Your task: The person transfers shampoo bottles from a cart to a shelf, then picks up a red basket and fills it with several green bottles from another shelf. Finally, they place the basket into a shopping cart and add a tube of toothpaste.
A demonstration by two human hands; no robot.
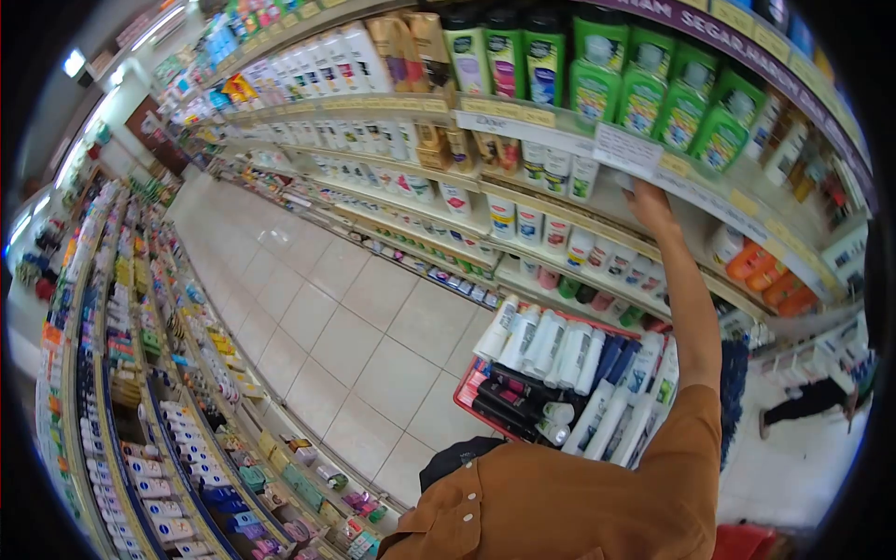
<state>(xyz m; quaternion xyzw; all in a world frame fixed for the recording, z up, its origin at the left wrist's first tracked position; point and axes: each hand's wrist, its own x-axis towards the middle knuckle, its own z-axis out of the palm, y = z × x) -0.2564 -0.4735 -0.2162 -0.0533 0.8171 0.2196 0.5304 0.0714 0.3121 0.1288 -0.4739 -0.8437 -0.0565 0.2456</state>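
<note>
My right arm stretches forward to the shelf rack, and my right hand [651, 203] is inside a middle shelf, just under a white price card [630, 151]. Its fingers are mostly hidden by the shelf edge above, so I cannot tell what they hold. Left of the hand on that shelf stand white bottles with green labels [557, 171]. Green shampoo bottles [644, 91] line the shelf above. Below my arm, a red basket [459, 394] holds rows of white bottles [544, 343] and black bottles [509, 403]. My left hand is out of view.
White tiled floor [373, 373] runs along the aisle on the left. Another rack [103, 373] full of packaged goods lines its far side. Orange bottles [770, 275] stand on the shelf right of my arm. A person [807, 401] is partly visible at far right.
</note>
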